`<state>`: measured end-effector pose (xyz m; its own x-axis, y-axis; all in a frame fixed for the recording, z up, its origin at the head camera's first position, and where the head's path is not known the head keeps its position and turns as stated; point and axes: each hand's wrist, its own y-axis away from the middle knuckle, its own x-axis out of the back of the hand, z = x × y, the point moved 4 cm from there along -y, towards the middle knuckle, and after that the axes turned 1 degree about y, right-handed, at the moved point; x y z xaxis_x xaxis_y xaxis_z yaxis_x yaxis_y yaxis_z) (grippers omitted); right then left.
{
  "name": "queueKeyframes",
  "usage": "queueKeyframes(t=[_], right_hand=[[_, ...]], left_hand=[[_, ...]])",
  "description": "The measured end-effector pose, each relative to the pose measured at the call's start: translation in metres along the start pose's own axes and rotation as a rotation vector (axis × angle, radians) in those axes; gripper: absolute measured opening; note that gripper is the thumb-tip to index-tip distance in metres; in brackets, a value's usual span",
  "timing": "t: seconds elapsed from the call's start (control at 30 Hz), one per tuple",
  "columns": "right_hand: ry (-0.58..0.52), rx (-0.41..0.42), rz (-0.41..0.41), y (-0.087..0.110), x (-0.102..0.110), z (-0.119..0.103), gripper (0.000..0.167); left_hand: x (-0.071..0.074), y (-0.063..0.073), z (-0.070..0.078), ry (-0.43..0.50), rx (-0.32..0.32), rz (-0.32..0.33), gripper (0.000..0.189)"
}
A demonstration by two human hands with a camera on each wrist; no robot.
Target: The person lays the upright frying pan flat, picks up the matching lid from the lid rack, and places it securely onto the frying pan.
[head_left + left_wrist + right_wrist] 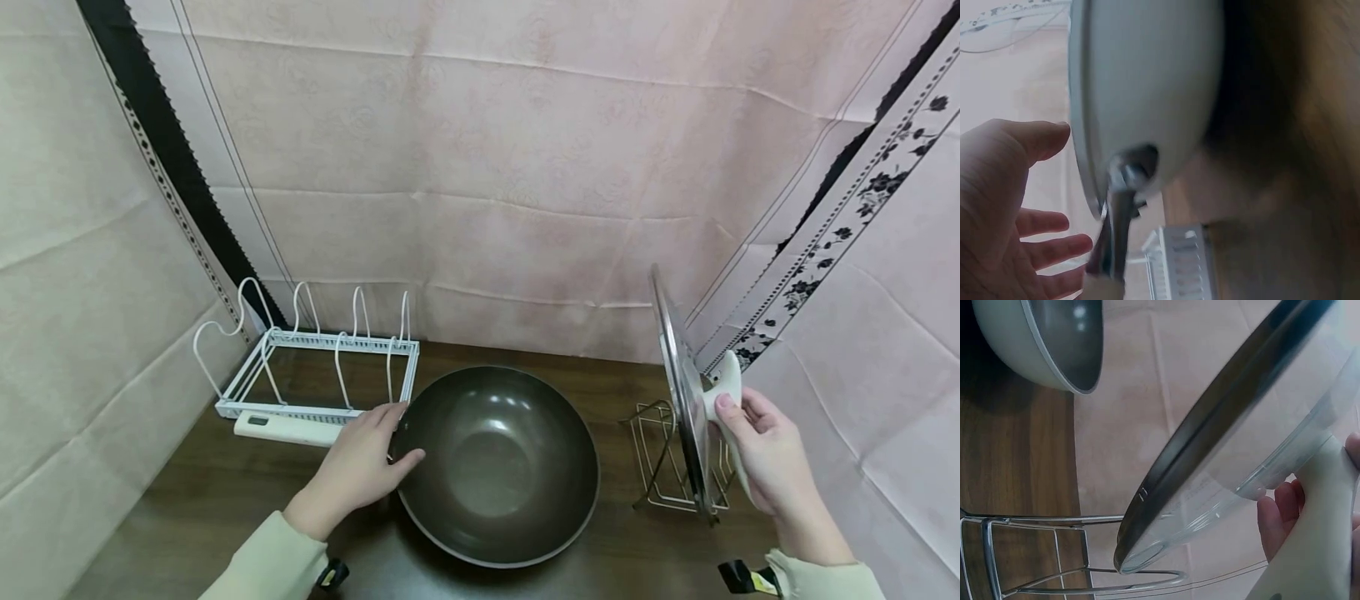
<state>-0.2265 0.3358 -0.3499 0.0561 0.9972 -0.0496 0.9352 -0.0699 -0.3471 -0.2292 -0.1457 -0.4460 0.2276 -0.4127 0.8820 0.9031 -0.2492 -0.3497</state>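
Observation:
A dark-lined wok [491,471] sits at the middle of the wooden table, its white handle [288,428] pointing left. Over the handle's base reaches my left hand [367,454], thumb at the rim. The left wrist view shows those fingers [1054,250] loosely spread beside the wok's pale outer wall [1154,69] and metal handle joint [1129,181]. My right hand [772,454] grips the white handle [726,387] of a glass lid [684,383]. The lid is on edge, nearly upright, its lower rim within the metal wire rack [660,454].
A white dish rack [318,337] with looped dividers stands at the back left, just behind the wok's handle. Pale cloth [525,183] hangs behind the table and along both sides. Brown tabletop [202,492] shows in front at left.

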Motion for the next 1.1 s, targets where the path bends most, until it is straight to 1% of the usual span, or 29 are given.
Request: queueKeyframes(t=[0.13,0.23,0.4,0.53,0.7,0.83,0.93,1.1], right_hand=[[0.028,0.020,-0.018,0.001,-0.005,-0.002,0.024],[0.056,0.035,-0.031,0.001,-0.009,-0.003,0.025],[0.093,0.034,-0.034,0.001,-0.015,-0.004,0.025],[0.138,0.041,-0.037,0.001,-0.018,-0.004,0.025],[0.278,0.038,-0.042,-0.002,-0.021,-0.001,0.024],[0.453,0.069,-0.036,-0.003,-0.026,-0.002,0.026],[0.574,0.087,-0.034,-0.003,-0.030,-0.003,0.029],[0.656,0.096,-0.061,-0.004,-0.035,-0.003,0.034]], left_hand=[[0.001,0.005,-0.009,-0.027,0.018,-0.009,0.071],[0.001,0.008,-0.013,-0.036,0.019,-0.021,0.066],[-0.001,0.012,-0.020,-0.039,0.002,-0.022,0.058],[0.000,0.015,-0.027,-0.050,-0.034,-0.012,0.050],[0.000,0.018,-0.034,-0.058,-0.083,-0.019,0.041],[-0.001,0.018,-0.035,-0.054,-0.094,-0.022,0.041],[-0.002,0.018,-0.036,-0.058,-0.100,-0.009,0.043],[-0.003,0.018,-0.037,-0.047,-0.100,0.016,0.042]])
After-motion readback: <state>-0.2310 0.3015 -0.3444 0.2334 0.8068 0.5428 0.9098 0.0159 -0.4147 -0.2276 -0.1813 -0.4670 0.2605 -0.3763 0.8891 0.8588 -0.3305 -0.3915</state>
